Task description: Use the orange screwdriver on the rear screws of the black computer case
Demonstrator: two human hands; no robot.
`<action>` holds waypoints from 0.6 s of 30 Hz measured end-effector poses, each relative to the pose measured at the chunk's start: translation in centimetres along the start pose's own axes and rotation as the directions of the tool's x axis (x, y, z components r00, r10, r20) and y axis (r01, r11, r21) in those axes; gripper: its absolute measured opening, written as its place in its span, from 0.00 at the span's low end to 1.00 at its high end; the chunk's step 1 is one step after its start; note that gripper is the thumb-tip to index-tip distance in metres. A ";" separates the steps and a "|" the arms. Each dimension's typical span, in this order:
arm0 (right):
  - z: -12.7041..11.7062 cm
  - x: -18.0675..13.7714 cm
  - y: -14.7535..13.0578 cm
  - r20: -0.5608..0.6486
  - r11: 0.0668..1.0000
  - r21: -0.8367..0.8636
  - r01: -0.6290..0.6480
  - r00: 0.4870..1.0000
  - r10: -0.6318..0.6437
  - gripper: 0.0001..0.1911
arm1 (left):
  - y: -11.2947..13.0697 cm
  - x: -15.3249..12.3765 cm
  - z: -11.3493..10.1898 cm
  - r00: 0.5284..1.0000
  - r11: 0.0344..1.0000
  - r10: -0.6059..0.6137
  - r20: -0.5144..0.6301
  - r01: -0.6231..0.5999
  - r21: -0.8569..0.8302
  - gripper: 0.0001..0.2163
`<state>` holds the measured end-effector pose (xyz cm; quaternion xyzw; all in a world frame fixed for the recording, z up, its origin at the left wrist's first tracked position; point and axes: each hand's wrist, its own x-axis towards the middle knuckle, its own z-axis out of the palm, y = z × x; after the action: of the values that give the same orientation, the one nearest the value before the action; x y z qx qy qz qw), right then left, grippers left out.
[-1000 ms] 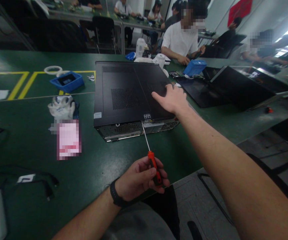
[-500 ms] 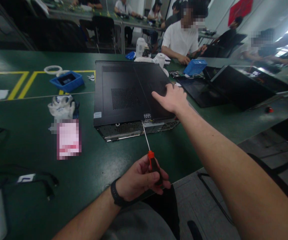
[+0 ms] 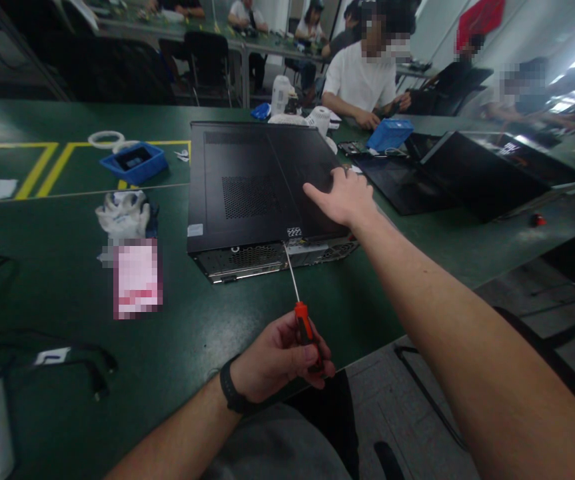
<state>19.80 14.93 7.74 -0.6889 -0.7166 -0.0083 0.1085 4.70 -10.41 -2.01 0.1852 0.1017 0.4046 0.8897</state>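
Note:
A black desktop computer case (image 3: 252, 187) lies flat on the green table (image 3: 57, 287), its rear panel facing me. My left hand (image 3: 280, 357) is closed round the red-and-black handle of a screwdriver (image 3: 301, 313). The thin shaft reaches up to the case's rear top edge, near a small checkered sticker. My right hand (image 3: 344, 197) rests flat on the case's top cover near its right side, fingers spread. A black band sits on my left wrist.
White gloves (image 3: 124, 213) and a blurred pink card (image 3: 137, 277) lie left of the case. A blue tray (image 3: 134, 162) stands farther back, and black cables (image 3: 67, 363) lie at the near left. Other people work at open cases (image 3: 467, 177) to the right.
My left hand's fingers have shifted slightly on the screwdriver handle. The right hand and the case have stayed where they were.

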 end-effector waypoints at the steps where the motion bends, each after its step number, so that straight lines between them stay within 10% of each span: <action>1: 0.0 0.0 0.0 0.001 1.000 -0.003 -0.001 1.000 0.001 0.52 | 0.0 0.0 -0.1 1.000 1.000 -0.002 -0.003 0.003 0.008 0.14; 18: -0.1 0.0 -0.1 0.008 1.000 0.001 -0.002 1.000 0.002 0.52 | 0.0 -0.1 0.1 0.999 1.000 -0.001 0.044 0.002 -0.012 0.12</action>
<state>19.75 14.88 7.82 -0.6897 -0.7163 -0.0051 0.1062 4.65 -10.45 -1.93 0.1886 0.0800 0.4004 0.8931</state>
